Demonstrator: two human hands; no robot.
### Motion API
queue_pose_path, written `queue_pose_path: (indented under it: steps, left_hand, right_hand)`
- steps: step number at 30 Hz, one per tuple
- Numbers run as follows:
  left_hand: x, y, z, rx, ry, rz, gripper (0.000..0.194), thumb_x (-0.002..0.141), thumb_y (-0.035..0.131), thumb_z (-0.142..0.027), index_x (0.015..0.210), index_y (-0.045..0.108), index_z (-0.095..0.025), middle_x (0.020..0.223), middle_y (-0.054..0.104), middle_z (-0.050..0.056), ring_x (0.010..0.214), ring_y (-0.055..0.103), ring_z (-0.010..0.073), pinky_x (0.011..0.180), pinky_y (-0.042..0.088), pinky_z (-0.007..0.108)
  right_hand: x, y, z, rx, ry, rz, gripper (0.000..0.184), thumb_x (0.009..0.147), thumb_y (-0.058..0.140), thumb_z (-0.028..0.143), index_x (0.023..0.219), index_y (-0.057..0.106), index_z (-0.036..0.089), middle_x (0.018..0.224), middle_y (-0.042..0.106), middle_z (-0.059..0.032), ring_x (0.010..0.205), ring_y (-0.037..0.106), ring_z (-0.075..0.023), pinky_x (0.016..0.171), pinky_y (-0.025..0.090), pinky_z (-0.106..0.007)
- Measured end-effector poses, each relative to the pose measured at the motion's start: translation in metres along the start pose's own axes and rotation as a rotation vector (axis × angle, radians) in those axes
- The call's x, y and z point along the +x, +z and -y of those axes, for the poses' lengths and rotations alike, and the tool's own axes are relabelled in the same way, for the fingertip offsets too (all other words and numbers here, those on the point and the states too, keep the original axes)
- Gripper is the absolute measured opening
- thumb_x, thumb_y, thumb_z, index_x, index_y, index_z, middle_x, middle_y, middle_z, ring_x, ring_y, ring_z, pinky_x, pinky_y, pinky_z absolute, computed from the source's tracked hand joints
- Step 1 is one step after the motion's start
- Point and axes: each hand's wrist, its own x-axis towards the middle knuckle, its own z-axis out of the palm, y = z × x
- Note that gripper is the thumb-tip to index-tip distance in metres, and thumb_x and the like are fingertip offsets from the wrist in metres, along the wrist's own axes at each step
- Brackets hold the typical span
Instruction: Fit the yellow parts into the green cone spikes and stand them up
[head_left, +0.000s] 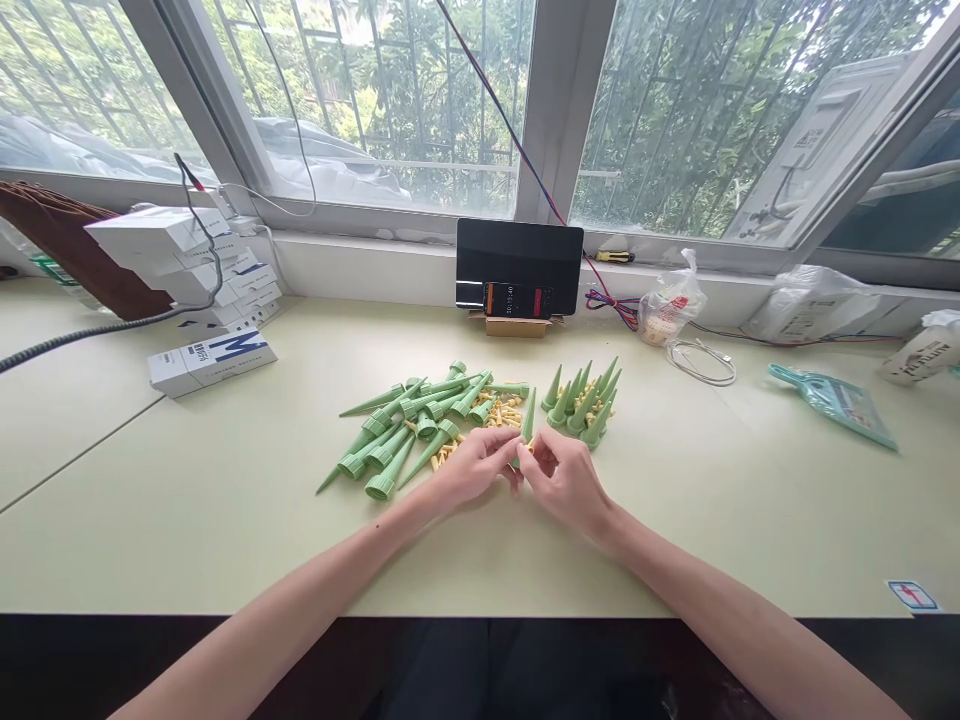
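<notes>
With our left hand (484, 462) we hold a green spike (529, 412), tip up. Beside it, our right hand (568, 480) pinches a little yellow bit (530, 449). From our hands, loose spikes (426, 425) lie at ten o'clock on the worktop (480, 580), standing spikes (580, 417) at two o'clock.

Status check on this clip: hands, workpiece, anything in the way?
Left hand holding upright green spike. Right hand pinching small yellow piece against it. Loose spikes crowd left hand; standing spikes beyond right.
</notes>
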Motion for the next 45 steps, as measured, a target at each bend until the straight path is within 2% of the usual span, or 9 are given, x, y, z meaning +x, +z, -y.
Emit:
queue_pose_path:
  steps: [7, 20, 31, 45]
  left_hand:
    - [-0.0007, -0.0004, -0.0014, 0.01, -0.009, 0.012, 0.035, 0.095, 0.051, -0.044, 0.083, 0.06, -0.012, 0.084, 0.062, 0.005, 0.066, 0.064, 0.0147, 0.06, 0.053, 0.027]
    - [-0.0013, -0.0005, -0.0024, 0.022, -0.029, 0.043, 0.036, 0.094, 0.053, -0.045, 0.088, 0.065, -0.011, 0.086, 0.066, 0.007, 0.064, 0.064, 0.0148, 0.059, 0.054, 0.027]
    - [-0.0009, 0.0033, -0.0064, -0.078, -0.03, 0.057, 0.035, 0.091, 0.059, -0.045, 0.096, 0.07, -0.011, 0.082, 0.063, 0.006, 0.065, 0.061, 0.0149, 0.061, 0.056, 0.028]
    - [-0.0003, 0.0027, -0.0043, -0.069, -0.027, 0.056, 0.037, 0.091, 0.058, -0.046, 0.097, 0.07, -0.012, 0.084, 0.065, 0.007, 0.066, 0.063, 0.0157, 0.062, 0.057, 0.027]
  right_hand:
    - [-0.0011, -0.0016, -0.0034, -0.08, -0.001, 0.038, 0.027, 0.089, 0.051, 0.025, 0.069, 0.033, 0.022, 0.056, 0.042, 0.0065, 0.049, 0.037, -0.0099, 0.048, 0.03, -0.024]
    - [-0.0008, -0.0048, -0.0029, -0.209, -0.114, 0.068, 0.025, 0.09, 0.046, 0.022, 0.07, 0.03, 0.023, 0.058, 0.037, 0.0062, 0.049, 0.032, -0.0097, 0.049, 0.028, -0.024]
    - [-0.0021, -0.0037, -0.0019, -0.217, -0.18, 0.056, 0.024, 0.09, 0.047, 0.021, 0.07, 0.033, 0.023, 0.056, 0.047, 0.0051, 0.047, 0.038, -0.0093, 0.048, 0.029, -0.023]
    - [-0.0016, -0.0045, -0.0023, -0.235, -0.192, 0.055, 0.025, 0.091, 0.046, 0.022, 0.07, 0.033, 0.022, 0.057, 0.047, 0.0046, 0.048, 0.038, -0.0094, 0.048, 0.029, -0.024]
